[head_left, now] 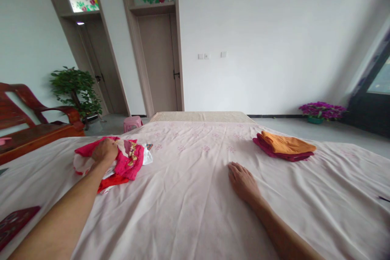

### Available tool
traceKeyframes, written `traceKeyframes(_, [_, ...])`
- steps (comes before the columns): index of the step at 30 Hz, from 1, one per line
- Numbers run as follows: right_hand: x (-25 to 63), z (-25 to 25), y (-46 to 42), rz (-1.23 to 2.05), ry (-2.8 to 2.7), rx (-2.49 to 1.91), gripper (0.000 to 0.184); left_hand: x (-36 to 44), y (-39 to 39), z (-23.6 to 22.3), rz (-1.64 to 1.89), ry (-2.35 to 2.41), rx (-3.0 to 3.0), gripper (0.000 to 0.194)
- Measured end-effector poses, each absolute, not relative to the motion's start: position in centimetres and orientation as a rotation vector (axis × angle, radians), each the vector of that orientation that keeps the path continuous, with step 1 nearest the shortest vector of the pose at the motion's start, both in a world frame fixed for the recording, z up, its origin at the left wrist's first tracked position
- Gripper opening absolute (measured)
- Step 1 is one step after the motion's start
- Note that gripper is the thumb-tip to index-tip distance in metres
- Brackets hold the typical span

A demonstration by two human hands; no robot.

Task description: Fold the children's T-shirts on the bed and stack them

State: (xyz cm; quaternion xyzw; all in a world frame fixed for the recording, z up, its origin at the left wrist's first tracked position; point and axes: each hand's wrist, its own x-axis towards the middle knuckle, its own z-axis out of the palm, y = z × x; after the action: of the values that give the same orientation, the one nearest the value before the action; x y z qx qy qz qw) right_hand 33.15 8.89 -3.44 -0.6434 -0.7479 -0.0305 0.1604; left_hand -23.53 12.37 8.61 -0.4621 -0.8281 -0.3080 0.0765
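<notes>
My left hand (pixel 105 150) is closed on a pile of crumpled clothes at the left of the cloth-covered table (pixel 189 195). On top of the pile is a bright pink garment (pixel 129 162) with a gold pattern; red and white pieces show beneath it. The fingertips are hidden, so which piece they grip is unclear. My right hand (pixel 244 180) lies flat on the pale pink cover, fingers stretched out, holding nothing. Beyond it to the right sits a folded stack, an orange garment (pixel 284 143) over a dark magenta one (pixel 274 154).
A dark red phone-like object (pixel 18 223) lies at the near left. Beyond the table stand a wooden bench (pixel 57 118), a pink stool (pixel 133 123) and a leafy plant (pixel 74 89). Purple flowers (pixel 323 109) in a green pot are at the far right.
</notes>
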Motion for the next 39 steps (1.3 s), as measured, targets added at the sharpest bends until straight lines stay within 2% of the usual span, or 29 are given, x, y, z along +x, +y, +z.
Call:
traceKeyframes(5, [33.2,-3.5,9.0,-0.068,-2.123,-1.833,0.046,-20.9,14.0,11.7,-1.217,-2.355,-1.293,0.036])
traceKeyframes(9, [33.2,-3.4,8.9,-0.076,-2.115,-1.817,0.045,-13.7,14.0,13.3,-1.936,-1.854,-1.606,0.038])
traceKeyframes(11, [33.2,-3.3,8.8,-0.073,-2.111,-1.812,0.045,-9.3,13.0,12.9,-2.15,-1.675,-1.969,0.04])
traceKeyframes(13, [33.2,-3.2,8.6,-0.069,-2.112,-1.807,0.045,-5.5,11.6,11.5,-2.069,-1.646,-2.415,0.037])
traceKeyframes(16, [33.1,-3.0,8.4,-0.057,-2.113,-1.812,0.044,-2.3,10.2,8.0,-1.657,-1.763,-2.634,0.027])
traceKeyframes(20, [33.0,-2.7,8.3,-0.045,-2.12,-1.827,0.044,-2.9,10.6,2.9,-1.388,-1.761,-2.415,0.023])
traceKeyframes(24, [32.9,-2.8,8.2,-0.04,-2.129,-1.82,0.045,-5.8,11.7,-0.7,-1.145,-1.857,-2.078,0.03])
traceKeyframes(27, [32.9,-2.6,8.2,-0.004,-2.143,-1.805,0.045,-6.9,11.6,-2.6,-1.001,-1.983,-2.048,0.037])
traceKeyframes(34, [30.7,0.6,7.1,0.256,-2.085,-1.66,0.047,-6.4,11.0,-4.0,-0.919,-1.911,-2.286,0.047])
traceKeyframes(36, [29.2,1.6,7.0,0.318,-2.056,-1.645,0.046,-6.4,11.1,-4.1,-0.92,-1.899,-2.315,0.037])
traceKeyframes(39, [27.1,1.8,7.7,0.343,-2.021,-1.668,0.03,-6.6,11.2,-4.1,-0.992,-1.944,-2.316,0.02])
